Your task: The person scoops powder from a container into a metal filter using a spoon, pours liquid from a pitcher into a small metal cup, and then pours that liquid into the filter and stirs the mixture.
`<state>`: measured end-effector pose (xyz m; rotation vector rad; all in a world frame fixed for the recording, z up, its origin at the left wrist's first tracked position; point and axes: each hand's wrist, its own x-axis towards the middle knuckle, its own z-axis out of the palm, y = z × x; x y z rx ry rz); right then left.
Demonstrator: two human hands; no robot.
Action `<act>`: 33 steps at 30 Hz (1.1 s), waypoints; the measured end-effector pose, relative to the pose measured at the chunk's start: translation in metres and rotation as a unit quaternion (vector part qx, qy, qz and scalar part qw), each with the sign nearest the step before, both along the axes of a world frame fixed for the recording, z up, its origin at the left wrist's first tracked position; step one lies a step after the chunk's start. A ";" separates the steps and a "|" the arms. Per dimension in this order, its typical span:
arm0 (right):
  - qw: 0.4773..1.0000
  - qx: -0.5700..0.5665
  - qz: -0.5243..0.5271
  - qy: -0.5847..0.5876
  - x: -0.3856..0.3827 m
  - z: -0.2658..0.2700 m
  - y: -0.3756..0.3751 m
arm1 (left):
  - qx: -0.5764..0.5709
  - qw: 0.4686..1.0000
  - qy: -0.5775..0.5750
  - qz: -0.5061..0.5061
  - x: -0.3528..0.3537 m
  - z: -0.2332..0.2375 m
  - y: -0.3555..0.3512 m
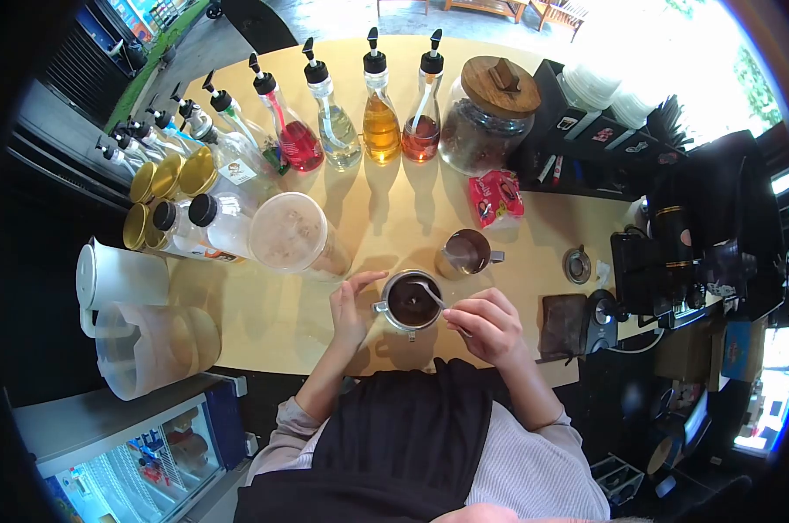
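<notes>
My right hand pinches the handle of a metal spoon, whose other end reaches into a metal cup. Dark brown liquid fills much of the cup, with a small bright reflection at its middle. To the left of the cup, my left hand has its fingers stretched out around the rim side, holding nothing. A metal pitcher stands just beyond the cup to the right, its handle pointing right.
A large lidded plastic tub stands left of the cup. Pump bottles of coloured syrup line the far edge, beside a wooden-lidded glass jar. A pink packet lies before the jar. White and clear jugs stand at left.
</notes>
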<state>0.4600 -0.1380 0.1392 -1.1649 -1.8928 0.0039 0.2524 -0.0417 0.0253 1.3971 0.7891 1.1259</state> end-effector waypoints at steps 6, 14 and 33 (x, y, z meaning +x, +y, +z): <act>0.996 -0.031 -0.007 0.081 -0.004 -0.015 -0.005 | -0.179 0.960 -0.212 -0.050 0.008 -0.020 -0.002; 0.991 -0.030 -0.010 0.130 -0.004 -0.017 -0.002 | -0.206 0.951 -0.222 -0.058 0.015 -0.030 -0.004; 0.992 -0.020 -0.008 0.128 -0.006 -0.025 -0.003 | -0.148 0.980 -0.130 -0.031 0.018 -0.039 -0.010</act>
